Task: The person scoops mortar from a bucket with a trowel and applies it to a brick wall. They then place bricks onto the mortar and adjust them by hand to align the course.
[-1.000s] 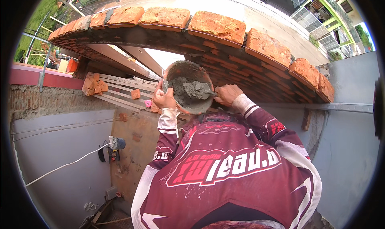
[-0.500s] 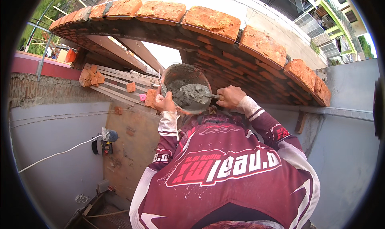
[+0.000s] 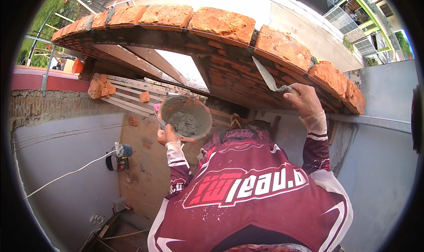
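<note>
My left hand (image 3: pixel 167 136) grips the near rim of a round bowl (image 3: pixel 202 114), which is tilted and has wet grey mortar (image 3: pixel 184 123) in its bottom. My right hand (image 3: pixel 307 103) is closed round the handle of a pointed trowel (image 3: pixel 266 77), well to the right of the bowl. The trowel's grey blade points up and left, its tip close to the underside of the top row of bricks. That row is part of a curved red brick wall (image 3: pixel 221 26) in front of me. Whether mortar lies on the blade, I cannot tell.
A thin string (image 3: pixel 207 33) runs along the bricks. Left of the bowl, broken brick pieces (image 3: pixel 100 88) rest by wooden slats (image 3: pixel 128 97). Lower left, a dark cup-shaped container (image 3: pixel 124 150) hangs near a white cord (image 3: pixel 70 167). A grey wall (image 3: pixel 380 163) stands at right.
My right hand has lifted the trowel out of the bowl and carried it up and right to the brick wall. The bowl in my left hand has shifted left and nearer.
</note>
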`<action>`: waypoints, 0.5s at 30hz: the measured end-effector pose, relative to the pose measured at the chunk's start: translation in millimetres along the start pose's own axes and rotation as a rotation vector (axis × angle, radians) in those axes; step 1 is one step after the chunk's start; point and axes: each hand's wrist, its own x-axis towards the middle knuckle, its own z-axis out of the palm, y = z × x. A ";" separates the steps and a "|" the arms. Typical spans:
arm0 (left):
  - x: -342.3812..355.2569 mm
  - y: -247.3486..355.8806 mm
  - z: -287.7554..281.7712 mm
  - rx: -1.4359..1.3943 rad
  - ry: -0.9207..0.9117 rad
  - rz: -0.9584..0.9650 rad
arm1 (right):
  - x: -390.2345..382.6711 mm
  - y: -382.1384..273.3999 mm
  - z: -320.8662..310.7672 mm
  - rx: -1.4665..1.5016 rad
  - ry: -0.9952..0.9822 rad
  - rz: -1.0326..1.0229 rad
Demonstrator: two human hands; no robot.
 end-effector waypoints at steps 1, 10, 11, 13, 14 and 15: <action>6.5 -4.4 -1.7 0.040 0.011 0.011 | -2.3 7.1 4.1 -0.041 0.031 -0.049; 61.2 -32.3 -31.7 0.617 0.124 0.061 | 58.0 25.9 128.2 -0.326 0.147 -0.135; 68.4 -33.9 -35.7 0.718 0.121 0.104 | 63.9 25.3 130.7 -0.314 0.172 -0.138; 82.5 -39.4 -43.4 0.958 0.137 0.194 | 69.4 26.5 127.4 -0.300 0.211 -0.109; 88.3 -43.1 -49.3 0.936 0.119 0.206 | 69.6 27.9 122.7 -0.299 0.227 -0.079; 95.0 -47.5 -53.4 0.919 0.101 0.183 | 69.0 29.7 118.1 -0.292 0.265 -0.073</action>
